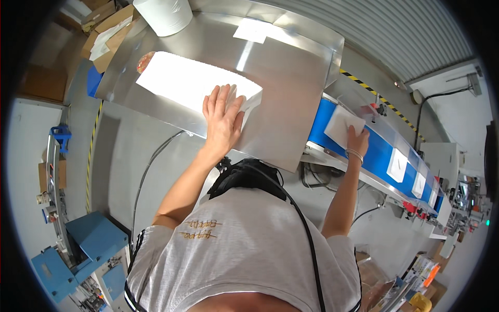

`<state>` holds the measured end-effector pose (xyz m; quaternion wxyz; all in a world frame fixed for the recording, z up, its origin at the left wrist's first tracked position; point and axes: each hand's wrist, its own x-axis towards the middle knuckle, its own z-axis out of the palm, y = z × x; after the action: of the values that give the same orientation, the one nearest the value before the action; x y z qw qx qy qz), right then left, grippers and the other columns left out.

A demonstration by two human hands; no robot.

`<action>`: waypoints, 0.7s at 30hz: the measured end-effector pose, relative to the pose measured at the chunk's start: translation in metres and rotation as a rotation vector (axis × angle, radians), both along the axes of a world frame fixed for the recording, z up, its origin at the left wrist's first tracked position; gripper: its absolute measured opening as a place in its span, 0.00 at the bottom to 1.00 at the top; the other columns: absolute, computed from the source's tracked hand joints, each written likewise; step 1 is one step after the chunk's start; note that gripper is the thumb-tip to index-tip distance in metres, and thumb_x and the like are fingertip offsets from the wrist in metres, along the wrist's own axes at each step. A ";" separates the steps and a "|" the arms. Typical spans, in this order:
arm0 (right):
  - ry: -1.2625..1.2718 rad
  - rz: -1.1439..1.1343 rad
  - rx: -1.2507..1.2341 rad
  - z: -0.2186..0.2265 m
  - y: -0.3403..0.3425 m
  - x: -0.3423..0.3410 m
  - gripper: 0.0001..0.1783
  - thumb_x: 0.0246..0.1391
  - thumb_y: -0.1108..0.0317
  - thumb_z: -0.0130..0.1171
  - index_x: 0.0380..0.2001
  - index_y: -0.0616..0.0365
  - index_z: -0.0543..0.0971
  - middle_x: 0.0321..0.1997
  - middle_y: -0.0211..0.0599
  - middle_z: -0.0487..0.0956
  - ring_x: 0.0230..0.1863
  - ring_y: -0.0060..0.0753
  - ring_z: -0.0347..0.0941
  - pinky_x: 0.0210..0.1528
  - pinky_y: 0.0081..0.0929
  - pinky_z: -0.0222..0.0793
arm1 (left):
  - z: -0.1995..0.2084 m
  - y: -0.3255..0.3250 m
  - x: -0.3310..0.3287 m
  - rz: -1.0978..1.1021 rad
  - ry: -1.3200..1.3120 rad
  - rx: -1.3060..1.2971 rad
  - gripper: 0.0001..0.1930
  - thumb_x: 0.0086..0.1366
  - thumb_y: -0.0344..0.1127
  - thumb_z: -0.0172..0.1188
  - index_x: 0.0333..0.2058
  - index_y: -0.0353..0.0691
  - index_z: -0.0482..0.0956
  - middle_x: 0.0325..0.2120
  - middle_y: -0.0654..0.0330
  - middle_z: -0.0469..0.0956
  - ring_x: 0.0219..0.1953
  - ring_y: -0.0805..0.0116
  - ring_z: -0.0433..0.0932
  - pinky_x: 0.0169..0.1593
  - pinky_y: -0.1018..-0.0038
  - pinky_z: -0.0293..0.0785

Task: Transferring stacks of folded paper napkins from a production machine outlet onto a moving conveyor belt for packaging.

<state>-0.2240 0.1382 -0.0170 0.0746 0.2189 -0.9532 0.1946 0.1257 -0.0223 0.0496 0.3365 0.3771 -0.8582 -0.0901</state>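
A long white row of what look like thin pads or sheets packed face to face [179, 78] lies across the metal table [286, 112]. My left hand [223, 117] rests on its right end, fingers stretched out and somewhat apart. On the right, my right hand [357, 140] grips the right edge of a flat white square packet [340, 126], thumb side toward me. This packet lies over the near end of the blue conveyor belt [375, 151]. My right fingertips are partly hidden by the hand. A reddish-brown round object [145, 62] touches the row's far left end.
Farther down the belt lie several white packets [397, 165] with a dark mark. A clear guard [400, 136] runs along the belt's far side. A white bucket [165, 15] and a white sheet [250, 30] are at the table's back. Cardboard boxes [112, 39] stand left.
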 end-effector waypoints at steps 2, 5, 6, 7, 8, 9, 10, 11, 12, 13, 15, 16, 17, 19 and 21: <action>0.394 -0.019 0.116 0.010 -0.005 0.016 0.33 0.42 0.53 0.67 0.50 0.59 0.72 0.49 0.48 0.75 0.48 0.50 0.71 0.51 0.39 0.66 | -0.003 0.000 0.001 -0.008 0.031 0.014 0.21 0.50 0.24 0.61 0.45 0.44 0.78 0.59 0.49 0.60 0.63 0.43 0.53 0.62 0.47 0.46; -0.131 0.790 -0.246 -0.001 -0.043 0.026 0.34 0.41 0.60 0.69 0.53 0.57 0.71 0.58 0.45 0.69 0.58 0.44 0.65 0.56 0.38 0.63 | 0.000 0.002 0.000 -0.042 0.063 0.042 0.21 0.49 0.22 0.60 0.44 0.46 0.79 0.60 0.50 0.60 0.64 0.43 0.51 0.63 0.47 0.43; -0.534 0.878 -0.312 0.049 -0.069 0.079 0.33 0.41 0.62 0.69 0.53 0.55 0.71 0.57 0.44 0.70 0.58 0.42 0.65 0.57 0.36 0.63 | -0.001 0.001 0.004 -0.033 0.054 0.041 0.21 0.49 0.22 0.60 0.44 0.46 0.79 0.60 0.50 0.60 0.64 0.43 0.51 0.63 0.47 0.43; -0.631 0.940 -0.224 0.063 -0.084 0.105 0.32 0.42 0.65 0.69 0.53 0.51 0.71 0.60 0.42 0.67 0.61 0.42 0.63 0.60 0.36 0.60 | -0.001 0.001 0.003 -0.061 0.054 0.051 0.21 0.48 0.22 0.60 0.43 0.47 0.80 0.60 0.51 0.59 0.65 0.43 0.49 0.64 0.47 0.41; -0.665 1.038 -0.288 0.058 -0.098 0.122 0.32 0.42 0.65 0.68 0.53 0.50 0.71 0.62 0.42 0.65 0.62 0.43 0.61 0.60 0.36 0.60 | -0.001 0.000 0.002 -0.085 0.054 0.059 0.21 0.48 0.22 0.60 0.43 0.47 0.80 0.61 0.51 0.59 0.66 0.43 0.48 0.64 0.47 0.39; -0.697 1.135 -0.352 0.050 -0.111 0.132 0.31 0.42 0.64 0.68 0.53 0.49 0.71 0.63 0.42 0.63 0.63 0.43 0.59 0.61 0.36 0.59 | 0.001 -0.001 0.001 -0.096 0.056 0.056 0.21 0.48 0.22 0.60 0.43 0.47 0.80 0.61 0.51 0.59 0.66 0.43 0.48 0.64 0.47 0.39; -0.584 1.212 -0.305 0.040 -0.123 0.136 0.31 0.42 0.65 0.68 0.53 0.49 0.71 0.64 0.43 0.61 0.65 0.44 0.57 0.61 0.37 0.58 | 0.003 -0.001 0.000 -0.112 0.025 0.050 0.21 0.49 0.23 0.61 0.44 0.47 0.80 0.61 0.50 0.57 0.66 0.42 0.47 0.64 0.47 0.39; -0.471 1.286 -0.252 0.029 -0.132 0.136 0.31 0.42 0.66 0.68 0.53 0.49 0.70 0.65 0.44 0.59 0.66 0.45 0.54 0.61 0.37 0.58 | 0.006 0.000 0.000 -0.126 -0.004 0.047 0.21 0.49 0.24 0.61 0.45 0.47 0.79 0.62 0.48 0.56 0.66 0.42 0.45 0.64 0.47 0.39; -0.298 1.339 -0.279 0.023 -0.137 0.134 0.29 0.47 0.66 0.66 0.53 0.54 0.69 0.62 0.43 0.64 0.63 0.39 0.60 0.59 0.35 0.61 | 0.010 0.000 0.000 -0.107 0.016 0.071 0.22 0.49 0.26 0.62 0.46 0.46 0.78 0.62 0.46 0.54 0.67 0.41 0.45 0.64 0.47 0.38; -0.295 1.332 -0.276 0.018 -0.133 0.129 0.29 0.47 0.66 0.66 0.53 0.54 0.69 0.62 0.43 0.64 0.63 0.39 0.60 0.59 0.35 0.61 | 0.014 -0.001 -0.001 -0.089 0.037 0.097 0.23 0.50 0.28 0.63 0.48 0.46 0.76 0.63 0.45 0.53 0.67 0.40 0.44 0.65 0.47 0.38; -1.170 1.030 -0.358 0.024 -0.119 0.122 0.24 0.51 0.64 0.64 0.50 0.57 0.70 0.55 0.37 0.71 0.55 0.28 0.66 0.53 0.29 0.65 | 0.009 -0.006 0.008 -0.018 0.018 0.054 0.24 0.51 0.30 0.63 0.50 0.42 0.73 0.63 0.42 0.51 0.66 0.38 0.44 0.64 0.47 0.40; -1.106 0.955 -0.484 0.032 -0.106 0.118 0.23 0.54 0.63 0.61 0.49 0.63 0.69 0.46 0.33 0.75 0.45 0.22 0.70 0.49 0.23 0.67 | 0.005 -0.009 0.012 0.018 -0.001 0.033 0.24 0.51 0.30 0.63 0.50 0.41 0.73 0.63 0.41 0.51 0.66 0.38 0.44 0.64 0.47 0.41; -1.253 0.782 -0.624 0.026 -0.091 0.106 0.22 0.55 0.63 0.61 0.48 0.64 0.70 0.41 0.32 0.76 0.40 0.22 0.70 0.46 0.23 0.68 | 0.004 -0.010 0.012 0.021 0.005 0.003 0.24 0.51 0.28 0.62 0.50 0.40 0.73 0.61 0.42 0.54 0.65 0.39 0.48 0.63 0.47 0.45; -0.776 0.591 -0.423 0.001 -0.065 0.054 0.17 0.55 0.60 0.60 0.40 0.64 0.74 0.37 0.31 0.78 0.37 0.19 0.70 0.40 0.23 0.68 | 0.003 -0.009 0.014 0.017 0.003 0.013 0.23 0.51 0.27 0.61 0.49 0.39 0.74 0.60 0.43 0.56 0.64 0.39 0.50 0.62 0.47 0.47; -0.830 0.329 -0.571 -0.014 -0.032 0.016 0.18 0.53 0.57 0.61 0.38 0.61 0.76 0.34 0.37 0.79 0.35 0.27 0.71 0.39 0.27 0.68 | 0.002 -0.009 0.014 0.016 0.001 0.019 0.22 0.51 0.26 0.60 0.48 0.39 0.75 0.59 0.44 0.58 0.63 0.40 0.52 0.62 0.47 0.48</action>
<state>-0.2082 0.1058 -0.0309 -0.2839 0.2412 -0.7646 0.5259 0.1398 -0.0316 0.0519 0.3343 0.3869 -0.8541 -0.0957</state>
